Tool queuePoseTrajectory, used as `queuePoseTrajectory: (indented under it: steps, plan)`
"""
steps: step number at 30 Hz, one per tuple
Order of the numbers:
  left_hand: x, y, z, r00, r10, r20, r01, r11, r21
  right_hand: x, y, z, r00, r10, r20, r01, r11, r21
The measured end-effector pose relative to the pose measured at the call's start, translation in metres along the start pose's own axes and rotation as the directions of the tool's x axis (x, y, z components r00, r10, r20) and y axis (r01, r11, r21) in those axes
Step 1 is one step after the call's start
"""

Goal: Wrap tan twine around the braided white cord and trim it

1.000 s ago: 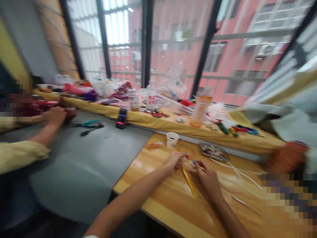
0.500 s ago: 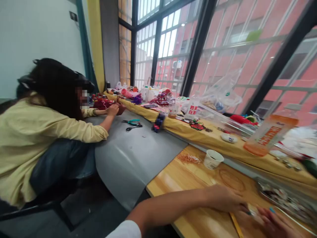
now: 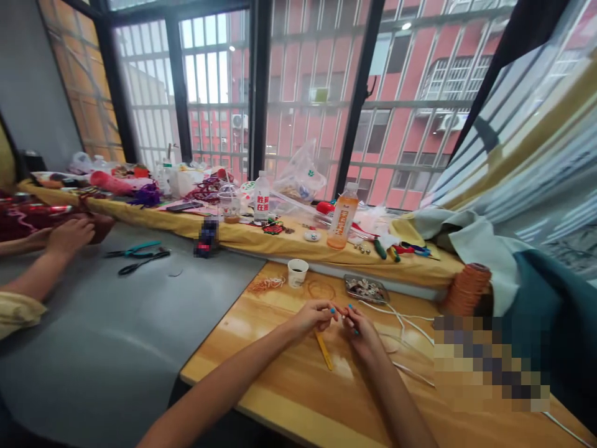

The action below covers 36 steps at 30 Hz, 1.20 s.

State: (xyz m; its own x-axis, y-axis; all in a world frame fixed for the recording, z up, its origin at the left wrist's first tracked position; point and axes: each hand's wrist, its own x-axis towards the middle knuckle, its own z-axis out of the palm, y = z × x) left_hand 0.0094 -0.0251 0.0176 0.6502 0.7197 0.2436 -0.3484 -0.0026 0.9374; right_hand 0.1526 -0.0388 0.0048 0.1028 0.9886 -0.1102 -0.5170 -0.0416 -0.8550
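My left hand (image 3: 314, 316) and my right hand (image 3: 362, 328) meet over the wooden table (image 3: 261, 367), fingertips pinched close together. A tiny pale bit shows at the right fingertips; what either hand holds is too small to make out. Bright blue spots show at the fingertips of both. Under my left hand lies a yellow stick-like tool (image 3: 324, 353), its upper end hidden by the hand. Just beyond the hands is a clear tray (image 3: 385, 298) of small white and brown pieces. A coil of thin brown cord (image 3: 321, 290) lies near a paper cup (image 3: 297, 274) with dark contents.
White cords (image 3: 410, 320) trail across the table to the right, by a brown thread spool (image 3: 469, 289). Orange and white strands (image 3: 267, 284) lie left of the cup. A drink bottle (image 3: 342, 218) stands on the cloth-covered ledge. At left, a co-worker's hands (image 3: 69, 238) work near pliers (image 3: 135, 250) and scissors (image 3: 143, 262).
The view has swung right, bringing both my hands to the middle, with the spool and curtain now in sight. The co-worker has mostly left the view. My hands stay close together.
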Motion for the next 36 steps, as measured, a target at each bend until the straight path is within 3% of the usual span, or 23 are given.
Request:
queuePoseTrajectory:
  steps: [4, 9, 12, 17, 24, 30, 33, 36]
  plan:
    - [0.001, -0.005, -0.001, 0.997, -0.071, -0.012, 0.066, 0.97, -0.235, 0.002, -0.001, -0.004, 1.0, 0.029, -0.006, -0.029, 0.998, 0.053]
    - [0.001, -0.002, -0.004, 0.998, -0.061, 0.028, 0.067, 0.935, -0.348, 0.002, -0.005, -0.004, 0.997, 0.061, 0.048, -0.066, 0.993, 0.1]
    - [-0.001, 0.0, -0.003, 0.992, -0.069, 0.11, 0.101, 0.941, -0.324, -0.001, -0.005, -0.001, 0.991, 0.068, 0.112, -0.077, 0.994, 0.081]
    - [-0.002, -0.003, -0.001, 0.956, -0.204, 0.209, 0.244, 0.952, -0.184, -0.004, 0.0, 0.0, 0.993, 0.065, 0.101, -0.065, 0.998, -0.001]
    - [-0.001, -0.009, 0.0, 0.957, -0.227, 0.181, 0.252, 0.959, -0.129, -0.002, 0.001, -0.006, 0.999, -0.052, 0.001, 0.051, 0.995, -0.086]
    - [-0.005, -0.003, 0.006, 0.955, -0.232, 0.184, 0.265, 0.946, -0.184, -0.011, -0.006, 0.006, 0.987, -0.141, -0.078, 0.127, 0.979, -0.159]
    - [-0.008, -0.002, 0.005, 0.963, -0.227, 0.145, 0.253, 0.948, -0.194, -0.014, -0.01, 0.01, 0.98, -0.194, -0.037, 0.186, 0.969, -0.162]
    - [-0.009, -0.002, 0.004, 0.981, -0.189, 0.034, 0.192, 0.965, -0.18, -0.015, -0.011, 0.012, 0.963, -0.269, 0.015, 0.269, 0.96, -0.077]
